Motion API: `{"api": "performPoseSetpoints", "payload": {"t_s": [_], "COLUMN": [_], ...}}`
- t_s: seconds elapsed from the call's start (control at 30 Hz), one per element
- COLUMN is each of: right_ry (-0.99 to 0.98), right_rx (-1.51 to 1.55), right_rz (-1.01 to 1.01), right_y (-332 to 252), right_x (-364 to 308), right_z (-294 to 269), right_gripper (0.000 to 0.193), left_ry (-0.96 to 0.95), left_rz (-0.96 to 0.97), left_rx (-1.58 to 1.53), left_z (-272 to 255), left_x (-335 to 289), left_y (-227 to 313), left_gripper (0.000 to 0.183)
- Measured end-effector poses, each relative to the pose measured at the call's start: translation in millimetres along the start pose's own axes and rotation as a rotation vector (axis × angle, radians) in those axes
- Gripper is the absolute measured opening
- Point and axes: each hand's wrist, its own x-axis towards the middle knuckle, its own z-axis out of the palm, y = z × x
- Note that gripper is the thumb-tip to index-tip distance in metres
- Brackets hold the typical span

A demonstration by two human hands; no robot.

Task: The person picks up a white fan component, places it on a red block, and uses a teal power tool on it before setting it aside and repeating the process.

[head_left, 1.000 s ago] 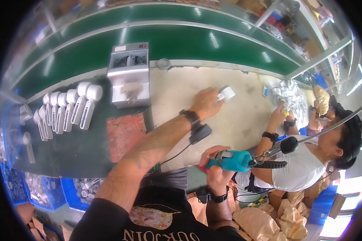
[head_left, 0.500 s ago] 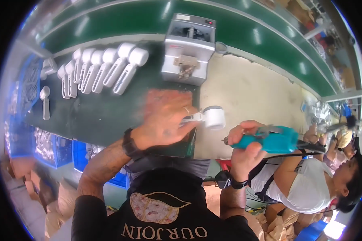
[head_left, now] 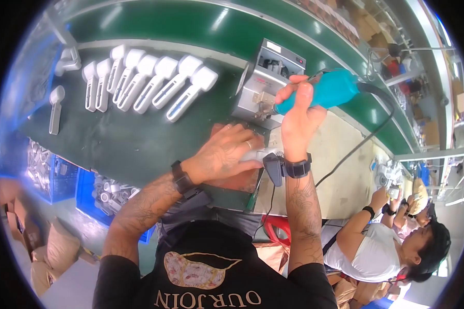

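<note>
My left hand (head_left: 224,152) is closed around the handle of a white round-headed plastic piece (head_left: 252,154), over a reddish-brown pad (head_left: 241,183) on the bench. Part of the piece's head is hidden behind my right wrist. In my right hand (head_left: 300,118) is a teal electric screwdriver (head_left: 335,91) with a black cord. Its front end is up against the front of a grey screw feeder machine (head_left: 248,85); my fingers and the tool's nose hide whether the bit touches it.
Several similar white pieces (head_left: 144,77) lie in a row at the left of the dark green bench top (head_left: 144,136). Blue bins (head_left: 82,198) with white parts stand below the bench's left edge. A pale sheet (head_left: 340,159) covers the right part. Another person (head_left: 366,247) works at the right.
My right hand has swung the screwdriver up and away from me to the feeder. My left hand keeps hold of the white piece near the same spot. The whole view has shifted.
</note>
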Motion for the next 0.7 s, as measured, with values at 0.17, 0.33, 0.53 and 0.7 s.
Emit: {"api": "performPoseSetpoints", "payload": {"t_s": [0.17,0.33,0.53,0.7], "right_ry": [-0.008,-0.067,-0.036,-0.054], "right_rx": [0.014,0.02,0.046,0.054], "right_rz": [-0.036,0.037,0.133,0.193], "right_y": [21,13,-19,-24], "right_x": [0,-7,-44,-57], "right_z": [10,10,-23,-25], "right_gripper": [0.032,0.032,0.043,0.051], "left_ry": [0.048,0.064,0.079,0.08], "left_rz": [-0.018,-0.035,-0.044,-0.056], "left_rx": [-0.006,0.027,-0.006,-0.003], "left_z": [7,10,13,10], "left_x": [-2,-4,0,-2], "left_y": [-2,-4,-4,-4], "left_gripper": [0.048,0.047,0.045,0.045]}}
